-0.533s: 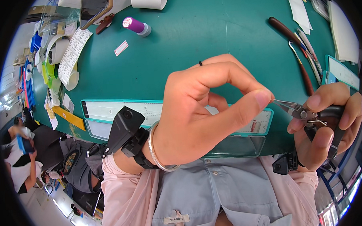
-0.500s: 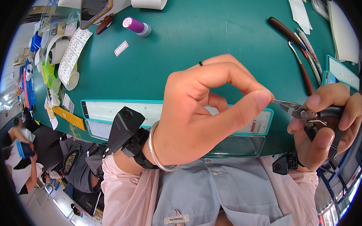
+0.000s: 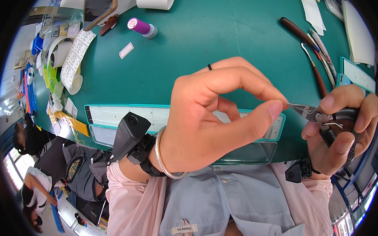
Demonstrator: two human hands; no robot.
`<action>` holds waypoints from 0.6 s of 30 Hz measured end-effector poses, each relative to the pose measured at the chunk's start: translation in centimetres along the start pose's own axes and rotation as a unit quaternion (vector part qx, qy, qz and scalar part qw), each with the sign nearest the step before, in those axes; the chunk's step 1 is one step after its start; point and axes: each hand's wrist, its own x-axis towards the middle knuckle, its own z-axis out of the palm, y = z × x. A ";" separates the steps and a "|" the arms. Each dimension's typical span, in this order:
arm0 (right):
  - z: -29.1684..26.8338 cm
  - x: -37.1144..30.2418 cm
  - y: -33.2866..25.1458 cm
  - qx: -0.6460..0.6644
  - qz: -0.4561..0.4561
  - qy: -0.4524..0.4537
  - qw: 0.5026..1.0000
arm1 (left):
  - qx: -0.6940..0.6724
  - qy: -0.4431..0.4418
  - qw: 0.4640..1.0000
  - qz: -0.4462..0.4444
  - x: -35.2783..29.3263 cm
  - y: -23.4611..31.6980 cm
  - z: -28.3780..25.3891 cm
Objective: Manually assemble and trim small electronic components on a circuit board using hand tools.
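My left hand [image 3: 214, 117] is raised over the table, thumb and forefinger pressed together in a pinch. What lies between them, if anything, is too small to make out. The tip of small needle-nose pliers [image 3: 308, 112] with dark handles meets these fingertips. My right hand [image 3: 328, 154] is wrapped round the handles at the right, the jaws pointing left. Beneath my left hand lies a long flat white case [image 3: 114, 114] with a teal rim, partly hidden by the hand and wrist. Small red marks at its right end are now mostly covered.
A purple capped stamp [image 3: 140, 27] and a small red-edged label [image 3: 126, 50] lie on the green table [image 3: 202, 34]. At the right are a hook tool [image 3: 314, 68], a dark curved handle [image 3: 294, 29] and pens [image 3: 324, 57]. Label strips [image 3: 76, 55] curl at the left.
The pliers' tip and my left fingertips have shifted very slightly right. At the far left, people in the background have changed position. The things on the table stay where they were.
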 end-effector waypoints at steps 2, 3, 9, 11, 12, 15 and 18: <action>0.0 0.0 0.0 -0.005 0.001 0.004 1.000 | 0.009 -0.001 1.000 0.004 0.0 -0.1 0.0; -0.1 0.0 0.1 0.002 0.001 -0.004 1.000 | 0.018 -0.002 1.000 0.009 0.0 -0.1 -0.1; -1.2 -0.2 1.2 0.008 -0.091 -0.029 0.995 | 0.002 0.017 1.000 0.014 0.0 0.0 -0.1; -1.1 0.3 1.0 0.029 -0.103 -0.034 0.994 | 0.007 0.023 1.000 -0.002 -0.1 0.2 0.0; -1.3 0.8 1.1 0.075 -0.138 -0.100 0.982 | 0.011 0.028 0.999 -0.017 -0.1 0.3 0.1; -1.5 0.2 1.3 0.116 -0.161 -0.159 0.967 | 0.042 0.015 0.999 0.006 -0.1 -0.1 -0.2; -2.2 -0.5 2.0 0.083 -0.128 -0.071 0.986 | 0.038 0.011 0.999 0.000 -0.2 0.1 -0.1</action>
